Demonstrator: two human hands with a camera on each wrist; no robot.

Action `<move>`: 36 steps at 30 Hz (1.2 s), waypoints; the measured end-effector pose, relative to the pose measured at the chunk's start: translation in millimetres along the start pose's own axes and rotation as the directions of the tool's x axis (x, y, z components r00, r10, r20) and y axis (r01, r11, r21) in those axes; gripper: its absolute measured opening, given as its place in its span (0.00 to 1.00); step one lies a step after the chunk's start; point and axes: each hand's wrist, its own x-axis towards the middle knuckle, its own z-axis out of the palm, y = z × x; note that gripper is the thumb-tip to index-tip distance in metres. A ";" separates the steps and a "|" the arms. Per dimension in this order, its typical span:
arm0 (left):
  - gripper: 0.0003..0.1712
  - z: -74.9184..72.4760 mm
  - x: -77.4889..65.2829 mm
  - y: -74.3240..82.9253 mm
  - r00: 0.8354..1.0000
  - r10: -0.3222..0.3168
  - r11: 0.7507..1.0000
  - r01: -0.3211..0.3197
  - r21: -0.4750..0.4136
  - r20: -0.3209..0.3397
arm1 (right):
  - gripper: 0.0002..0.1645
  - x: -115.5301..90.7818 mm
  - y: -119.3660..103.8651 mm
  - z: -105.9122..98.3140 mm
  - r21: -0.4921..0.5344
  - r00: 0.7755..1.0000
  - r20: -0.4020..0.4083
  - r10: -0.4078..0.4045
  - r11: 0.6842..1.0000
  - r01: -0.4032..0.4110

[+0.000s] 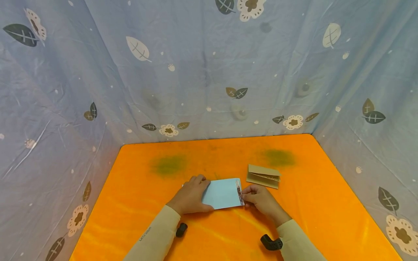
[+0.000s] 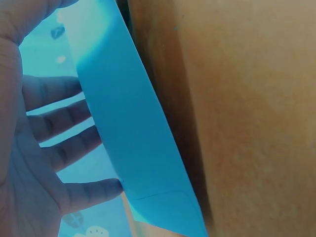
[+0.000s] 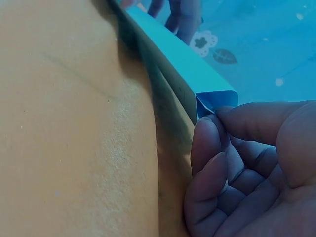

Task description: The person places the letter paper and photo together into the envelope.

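A flat light-blue paper box (image 1: pixel 222 194) lies in front of me on the orange table. My left hand (image 1: pixel 192 195) holds its left part from above, thumb at the near edge and fingers spread across to the far side. In the left wrist view, the fingertips touch the edge of the box (image 2: pixel 128 113). With thumb and forefinger, my right hand (image 1: pixel 259 201) pinches at the right end, where a printed strip (image 1: pixel 239 192) shows. The right wrist view shows the box (image 3: pixel 182 59) with its end open and my right hand (image 3: pixel 247 163) pinching a thin edge there, partly hidden.
A folded brown card piece (image 1: pixel 263 176) lies beyond my right hand on the orange table (image 1: pixel 209 152). Patterned blue-grey curtains (image 1: pixel 202 72) hang along the back and both sides. Black curved pieces (image 1: pixel 271 243) sit at each wrist.
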 end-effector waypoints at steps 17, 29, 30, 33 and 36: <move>0.52 6.5 0.1 -0.5 0.999 0.033 0.999 -0.033 -0.001 -0.021 | 0.12 -2.5 -5.6 0.8 -0.144 1.000 0.022 -0.014 0.989 0.017; 0.57 12.9 -2.3 3.1 0.999 0.047 0.998 -0.047 0.048 0.011 | 0.14 -2.7 -6.0 3.9 -0.126 1.000 0.023 -0.001 0.992 0.004; 0.57 13.0 -2.3 3.7 0.999 0.046 0.998 -0.046 0.051 0.009 | 0.14 -2.7 -6.4 4.1 -0.134 1.000 0.014 -0.002 0.991 0.003; 0.58 13.4 -2.0 4.8 0.999 0.048 0.998 -0.049 0.050 0.004 | 0.14 -3.3 -7.4 4.4 -0.161 1.000 -0.007 0.000 0.987 -0.001; 0.57 13.5 -1.4 5.3 0.999 0.053 0.998 -0.053 0.046 -0.003 | 0.14 -4.1 -8.7 4.1 -0.194 1.000 -0.021 0.000 0.981 -0.004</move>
